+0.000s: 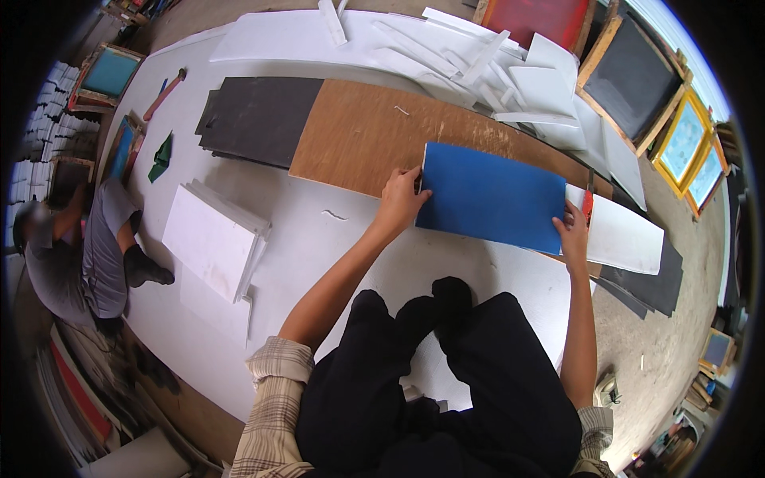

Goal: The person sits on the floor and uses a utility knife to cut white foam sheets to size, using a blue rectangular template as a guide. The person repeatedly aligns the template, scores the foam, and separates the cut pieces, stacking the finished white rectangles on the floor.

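A rectangular blue sheet [494, 195] lies over the wooden board [351, 139] in front of me. My left hand [401, 199] is closed on its left edge, with the thumb on top. At the opposite edge, my right hand [572, 231] grips the sheet's lower right part. Right beside those fingers is a slim red-handled tool [588, 205]; whether the hand also holds it, I cannot tell. A white sheet [625, 239] sticks out to the right from under the blue one. Thin white strips lie on the board and on the white surface.
Dark boards [263, 119] lie left of the wooden board. White offcuts [478, 68] are heaped at the back. A stack of white sheets [211, 239] sits left of me, near a hammer [163, 95] and green cloth [161, 158]. Another person [103, 247] sits at far left.
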Tool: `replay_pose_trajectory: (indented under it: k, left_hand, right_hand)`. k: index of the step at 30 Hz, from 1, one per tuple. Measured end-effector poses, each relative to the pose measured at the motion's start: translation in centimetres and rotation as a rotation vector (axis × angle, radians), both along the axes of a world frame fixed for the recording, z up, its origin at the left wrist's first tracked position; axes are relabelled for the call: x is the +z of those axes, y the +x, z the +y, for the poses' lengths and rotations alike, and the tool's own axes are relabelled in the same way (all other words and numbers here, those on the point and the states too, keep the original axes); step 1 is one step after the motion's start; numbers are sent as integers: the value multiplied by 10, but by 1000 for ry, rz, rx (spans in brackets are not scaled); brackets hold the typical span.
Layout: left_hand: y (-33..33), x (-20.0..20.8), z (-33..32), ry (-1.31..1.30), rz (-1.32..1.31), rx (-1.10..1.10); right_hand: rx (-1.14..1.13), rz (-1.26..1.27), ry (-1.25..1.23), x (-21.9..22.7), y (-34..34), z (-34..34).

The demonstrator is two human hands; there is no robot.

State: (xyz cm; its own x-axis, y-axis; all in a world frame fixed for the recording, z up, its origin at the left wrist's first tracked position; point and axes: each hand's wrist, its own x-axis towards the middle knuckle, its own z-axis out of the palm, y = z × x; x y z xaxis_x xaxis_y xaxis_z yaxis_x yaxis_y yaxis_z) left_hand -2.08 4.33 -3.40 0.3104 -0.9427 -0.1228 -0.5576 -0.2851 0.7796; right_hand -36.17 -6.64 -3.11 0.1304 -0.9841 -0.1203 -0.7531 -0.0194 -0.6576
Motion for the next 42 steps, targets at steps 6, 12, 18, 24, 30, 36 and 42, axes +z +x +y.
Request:
replay_pose_trajectory:
  k: [6, 12, 18, 24, 30, 36, 42]
  left_hand:
    - [10, -16, -11, 52, 350, 105]
    - [4, 34, -22, 261, 646, 183]
    - [26, 22, -20, -11, 615, 155]
    - [62, 0, -5, -28, 194, 224]
    - [57, -10, -2, -90, -109, 180]
    - [55, -8, -4, -35, -152, 154]
    - [53, -16, -1, -73, -235, 145]
  right_hand:
    - [18, -24, -4, -3, 2, -3]
    - [7, -27, -45, -8, -3, -3]
    - [80, -14, -94, -15, 14, -9]
    - [182, -133, -3, 8, 71, -2]
    - [74, -339, 124, 1, 64, -11]
    - [7, -443, 100, -6, 66, -11]
    - [5, -392, 71, 2, 72, -7]
